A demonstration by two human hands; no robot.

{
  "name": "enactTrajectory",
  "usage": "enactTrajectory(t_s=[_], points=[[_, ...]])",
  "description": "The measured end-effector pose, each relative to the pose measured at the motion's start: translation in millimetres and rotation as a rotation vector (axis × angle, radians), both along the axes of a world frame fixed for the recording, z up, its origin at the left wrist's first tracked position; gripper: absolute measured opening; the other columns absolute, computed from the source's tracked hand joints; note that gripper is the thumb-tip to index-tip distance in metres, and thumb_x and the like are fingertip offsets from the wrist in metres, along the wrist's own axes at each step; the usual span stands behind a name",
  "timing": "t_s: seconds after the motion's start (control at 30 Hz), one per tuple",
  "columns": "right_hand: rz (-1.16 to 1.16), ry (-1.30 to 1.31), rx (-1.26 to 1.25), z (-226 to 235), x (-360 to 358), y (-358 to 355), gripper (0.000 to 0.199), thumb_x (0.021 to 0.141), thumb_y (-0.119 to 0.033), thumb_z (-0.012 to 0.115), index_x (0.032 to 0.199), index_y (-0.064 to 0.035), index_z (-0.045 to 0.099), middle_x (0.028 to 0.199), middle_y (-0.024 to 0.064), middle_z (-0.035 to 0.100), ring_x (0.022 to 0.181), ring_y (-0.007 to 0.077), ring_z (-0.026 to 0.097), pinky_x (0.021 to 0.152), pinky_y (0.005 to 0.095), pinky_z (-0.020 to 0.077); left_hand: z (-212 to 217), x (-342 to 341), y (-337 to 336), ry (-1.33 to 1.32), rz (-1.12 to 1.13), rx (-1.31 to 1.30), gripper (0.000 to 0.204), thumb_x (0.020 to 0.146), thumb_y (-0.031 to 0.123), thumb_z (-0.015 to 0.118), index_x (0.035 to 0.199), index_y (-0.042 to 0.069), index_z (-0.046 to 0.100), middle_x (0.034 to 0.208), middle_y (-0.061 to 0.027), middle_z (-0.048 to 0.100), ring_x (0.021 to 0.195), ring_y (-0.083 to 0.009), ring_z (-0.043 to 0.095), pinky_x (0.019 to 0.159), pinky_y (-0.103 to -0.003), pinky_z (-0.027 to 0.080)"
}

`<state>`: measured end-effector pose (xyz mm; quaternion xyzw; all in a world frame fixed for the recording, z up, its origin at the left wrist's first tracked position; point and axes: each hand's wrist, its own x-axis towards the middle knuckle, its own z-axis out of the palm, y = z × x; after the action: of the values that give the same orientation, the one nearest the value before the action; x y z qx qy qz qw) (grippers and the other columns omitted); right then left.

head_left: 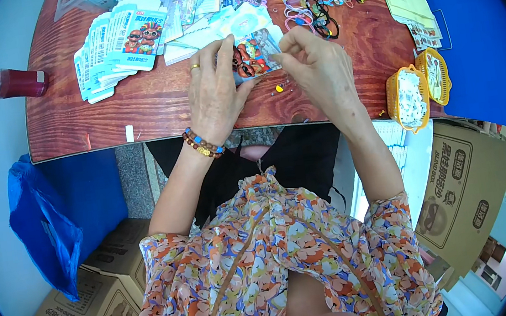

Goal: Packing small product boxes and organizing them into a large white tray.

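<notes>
A small flat packet (259,51) with colourful cartoon figures lies near the table's front edge, between my hands. My left hand (212,90) rests on its left side, fingers laid over it and thumb along the lower edge. At the right edge, my right hand (323,67) pinches with thumb and forefinger. Whether it also holds something small there is hidden. Just behind the packet are pale blue and white printed sheets (242,20). A tiny yellow piece (279,88) sits on the wood below the packet.
Fanned blue-and-white printed packs (107,52) lie left. Colourful hair ties (317,14) are spread behind my right hand. Two yellow baskets (392,100) with small white packets stand at the right edge. A red jar (19,83) lies at the left edge; cardboard boxes (460,196) stand below.
</notes>
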<state>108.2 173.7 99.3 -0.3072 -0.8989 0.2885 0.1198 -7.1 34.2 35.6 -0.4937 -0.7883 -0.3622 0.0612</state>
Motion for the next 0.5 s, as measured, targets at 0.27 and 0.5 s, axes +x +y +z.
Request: enactTrajectory(t_s=[0.27, 0.5], points=[[-0.049, 0.237, -0.043, -25.6, 2.8, 3.0, 0.015, 0.086, -0.016, 0.073, 0.098, -0.0071, 0.068, 0.075, 0.005, 0.071, 0.059, 0.0147, 0.065, 0.057, 0.0342, 0.0486, 1.9, 3.1, 1.9, -0.027, 0.002, 0.023, 0.084, 0.064, 0.011, 0.087, 0.138, 0.001, 0.047, 0.123, -0.0182, 0.053, 0.113, -0.0375, 0.052, 0.093, -0.045, 0.049], [0.079, 0.066, 0.15, -29.2, -1.7, -1.6, 0.015, 0.09, -0.019, 0.065, 0.095, -0.0067, 0.07, 0.079, 0.0137, 0.069, 0.07, 0.0305, 0.068, 0.065, 0.0402, 0.052, -6.3, 0.7, 2.4, -0.033, -0.015, -0.049, 0.083, 0.066, 0.011, 0.087, 0.138, 0.002, 0.047, 0.124, -0.0167, 0.053, 0.114, -0.037, 0.052, 0.093, -0.046, 0.05]])
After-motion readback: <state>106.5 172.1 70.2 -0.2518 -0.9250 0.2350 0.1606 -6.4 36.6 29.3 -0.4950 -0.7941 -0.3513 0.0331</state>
